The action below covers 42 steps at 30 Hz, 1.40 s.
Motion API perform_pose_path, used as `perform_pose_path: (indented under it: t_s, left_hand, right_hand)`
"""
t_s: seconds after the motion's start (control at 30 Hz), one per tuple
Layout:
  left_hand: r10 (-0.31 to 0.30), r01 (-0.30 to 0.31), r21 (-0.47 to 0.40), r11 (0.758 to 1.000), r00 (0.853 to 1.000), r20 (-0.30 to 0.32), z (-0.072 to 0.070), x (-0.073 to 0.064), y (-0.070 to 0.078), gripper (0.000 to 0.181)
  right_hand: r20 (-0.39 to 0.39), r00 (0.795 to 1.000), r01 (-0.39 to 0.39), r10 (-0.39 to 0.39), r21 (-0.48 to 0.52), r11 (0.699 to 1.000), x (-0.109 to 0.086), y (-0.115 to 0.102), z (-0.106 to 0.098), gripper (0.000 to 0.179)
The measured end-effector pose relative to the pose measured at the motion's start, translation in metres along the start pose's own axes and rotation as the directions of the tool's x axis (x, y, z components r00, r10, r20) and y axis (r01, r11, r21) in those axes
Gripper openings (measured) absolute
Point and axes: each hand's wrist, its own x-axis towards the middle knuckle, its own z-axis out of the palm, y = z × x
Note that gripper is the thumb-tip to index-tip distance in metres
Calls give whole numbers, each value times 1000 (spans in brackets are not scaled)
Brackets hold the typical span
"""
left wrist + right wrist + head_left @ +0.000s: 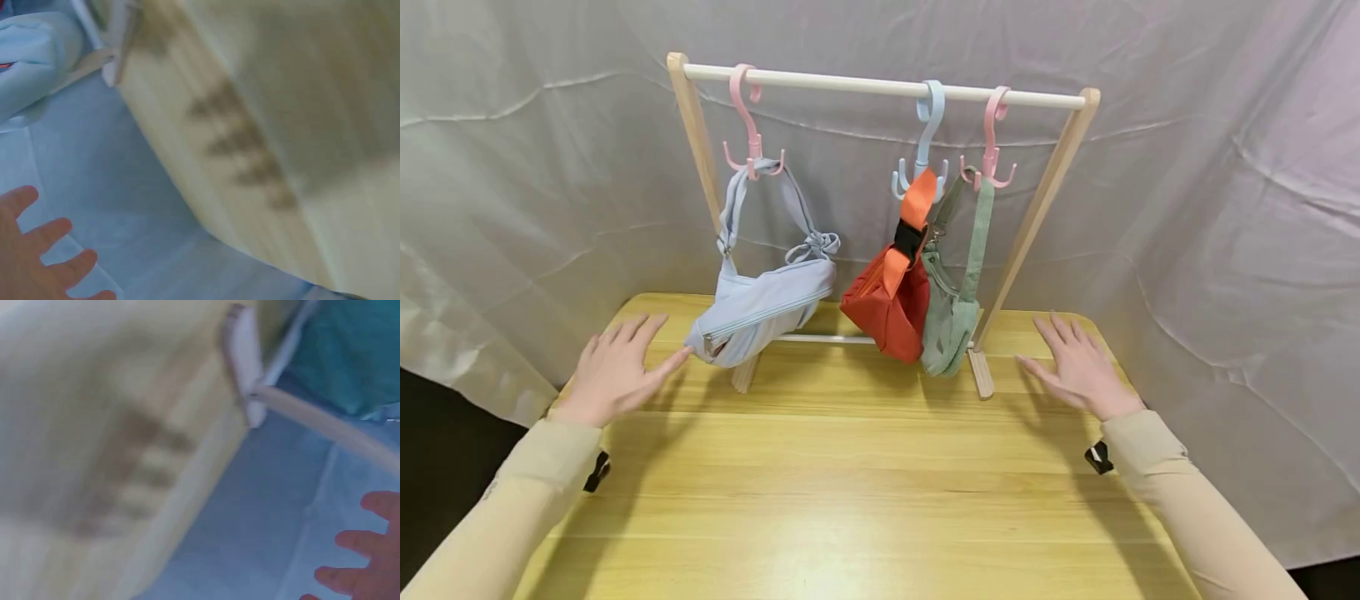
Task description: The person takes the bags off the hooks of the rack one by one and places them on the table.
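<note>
My left hand [617, 371] hovers over the left side of the table with its fingers spread, its thumb near the lower corner of a pale blue bag [767, 308]. On the opposite side my right hand [1082, 367] is held above the table, fingers extended, apart from everything. The pale blue bag hangs by its strap from a pink hook [748, 125] on the left. A red bag [891, 308] with an orange strap hangs from a light blue hook [931, 125]. Beside it, partly behind, a green bag [951, 325] hangs from another pink hook [991, 133].
A rack with a white top bar [850, 83] and wooden side posts [1037, 217] stands at the back of the wooden table [850, 483]. Grey cloth [1210, 250] surrounds the table behind and at the sides. Both wrist views are blurred.
</note>
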Motion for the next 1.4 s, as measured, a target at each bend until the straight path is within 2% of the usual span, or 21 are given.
perform_pose_path:
  t_s: [0.1, 0.17, 0.27, 0.37, 0.43, 0.53, 0.6, 0.67, 0.73, 0.77, 0.8, 0.87, 0.97, 1.03, 1.13, 1.23, 1.33, 1.4]
  left_hand:
    - [24, -25, -18, 1000, 998, -56, -14, 8, 10, 74]
    - [20, -24, -48, 999, 997, -80, -24, 15, 19, 72]
    - [12, -32, -116, 993, 986, -165, -41, 24, 35, 67]
    - [16, -73, -190, 979, 958, -287, -56, 35, 55, 60]
    - [19, -112, -234, 966, 930, -368, -66, 42, 69, 55]
    - [25, -175, -281, 944, 885, -465, -78, 53, 91, 49]
    - [27, -209, -305, 929, 861, -508, -85, 61, 104, 47]
    - [25, -234, -324, 917, 843, -538, -90, 68, 115, 46]
    - [18, -246, -342, 907, 834, -552, -94, 76, 125, 45]
    - [12, -247, -350, 904, 832, -555, -95, 80, 130, 45]
    - [6, -245, -357, 901, 832, -555, -97, 83, 134, 45]
    - [-13, -232, -382, 894, 840, -542, -98, 89, 141, 46]
    - [-63, -196, -453, 869, 867, -495, -99, 96, 150, 49]
    - [-115, -157, -528, 834, 888, -445, -99, 99, 154, 51]
    - [-193, -90, -633, 769, 911, -364, -100, 103, 160, 53]
    - [-240, -39, -702, 711, 925, -294, -102, 106, 165, 55]
    - [-249, -8, -726, 688, 937, -245, -105, 110, 170, 55]
    - [-240, -3, -726, 687, 943, -231, -106, 113, 172, 51]
  right_hand:
    - [-121, 991, 52, -49, 18, 999, 3, -13, -14, 77]
    - [-213, 974, 86, -77, 37, 996, 5, -23, -22, 70]
    - [-363, 925, 154, -116, 76, 985, 9, -43, -34, 58]
    - [-494, 857, 243, -147, 136, 961, 12, -67, -46, 44]
    - [-566, 809, 317, -162, 187, 930, 16, -83, -55, 36]
    - [-643, 745, 440, -179, 272, 855, 23, -109, -67, 27]
    - [-677, 713, 515, -184, 326, 793, 29, -126, -74, 24]
    - [-694, 696, 568, -184, 375, 733, 34, -143, -80, 23]
    - [-693, 699, 596, -175, 431, 678, 39, -160, -86, 22]
    - [-686, 707, 605, -168, 464, 647, 42, -168, -88, 22]
    - [-676, 719, 609, -163, 498, 618, 44, -175, -90, 22]
    - [-646, 748, 611, -151, 581, 537, 49, -191, -94, 23]
    - [-583, 800, 585, -140, 707, 397, 57, -212, -97, 25]
    - [-536, 833, 549, -136, 770, 327, 64, -224, -98, 25]
    - [-463, 877, 480, -129, 832, 279, 77, -240, -97, 25]
    - [-390, 914, 405, -113, 883, 237, 90, -252, -96, 26]
    - [-337, 937, 350, -95, 915, 202, 100, -261, -94, 28]
    - [-318, 944, 330, -89, 923, 197, 105, -267, -93, 29]
